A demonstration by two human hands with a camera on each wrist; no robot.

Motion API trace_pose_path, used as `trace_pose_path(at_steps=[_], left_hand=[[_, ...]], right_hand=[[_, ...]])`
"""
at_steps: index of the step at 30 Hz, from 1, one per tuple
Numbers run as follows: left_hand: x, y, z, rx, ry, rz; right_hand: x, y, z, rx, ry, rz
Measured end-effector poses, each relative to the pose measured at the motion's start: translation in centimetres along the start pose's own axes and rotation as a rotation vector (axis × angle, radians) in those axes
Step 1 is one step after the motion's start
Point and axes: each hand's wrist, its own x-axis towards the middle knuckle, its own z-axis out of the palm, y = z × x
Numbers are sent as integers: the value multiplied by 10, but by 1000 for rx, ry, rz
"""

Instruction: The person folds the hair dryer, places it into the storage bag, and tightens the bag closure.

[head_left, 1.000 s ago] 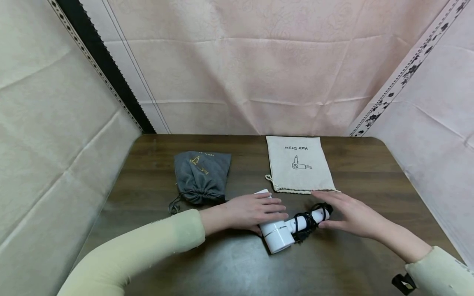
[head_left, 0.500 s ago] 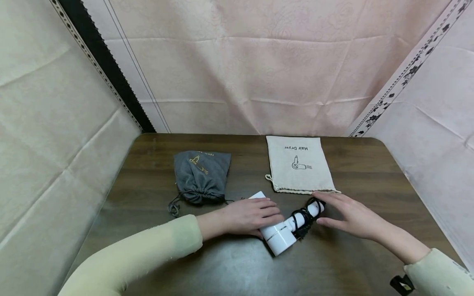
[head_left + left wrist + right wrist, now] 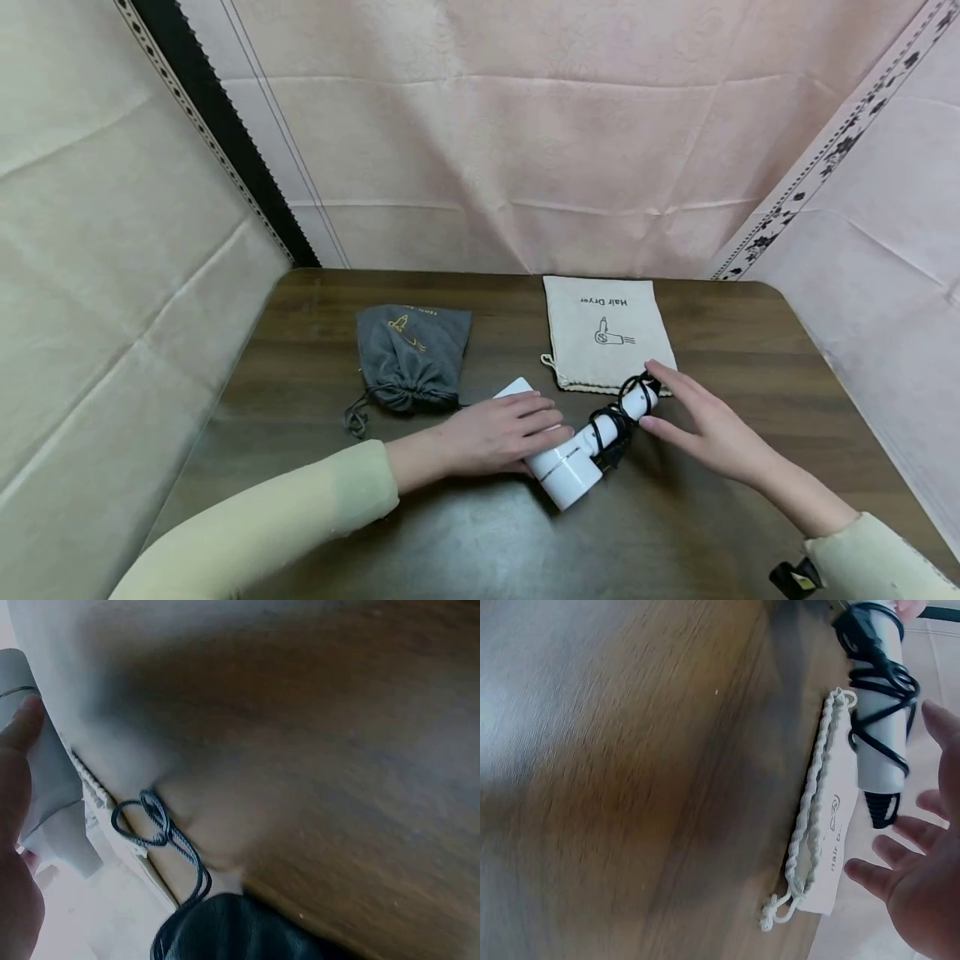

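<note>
My left hand (image 3: 498, 431) grips a white hair dryer (image 3: 567, 477) across its body, thumb on the near side and fingers over the top. The black cord (image 3: 883, 682) is wound around the dryer's handle (image 3: 881, 761), which points up and right in the head view. Around the handle's end my right hand (image 3: 701, 421) stands with thumb and fingers spread; in the right wrist view its fingers (image 3: 874, 876) are apart from the handle. Behind the handle lies a flat white drawstring bag (image 3: 611, 333), printed "Hair Dryer". The left wrist view catches only part of the dryer (image 3: 46, 776).
A dark grey drawstring bag (image 3: 412, 354) with a gold hair dryer print lies back left, its cord (image 3: 161, 829) trailing toward the left forearm. All stands on a brown wooden table (image 3: 337, 517). Pale cloth (image 3: 487, 142) hangs behind and at the sides.
The dryer has turned slightly in my left hand, its handle end shifting away from me and a little left. My right hand has moved a little the same way, still spread.
</note>
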Motion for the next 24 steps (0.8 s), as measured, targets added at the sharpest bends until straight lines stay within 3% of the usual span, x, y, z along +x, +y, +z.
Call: trace_pose_path(at_steps=[4,15,20,24], left_hand=[[-3,-4,-4,-4,35,-35],[-5,-6,-15,55,87,-100],[-6,-5,-19,68,108,-112],[-6,-4,-20,91,113,-116]], right_hand=[[5,-2,4,86,39,31],[24,-18,19,480,52,214],[32,-28,27,662,101,224],[39,-35,33,740,133,226]])
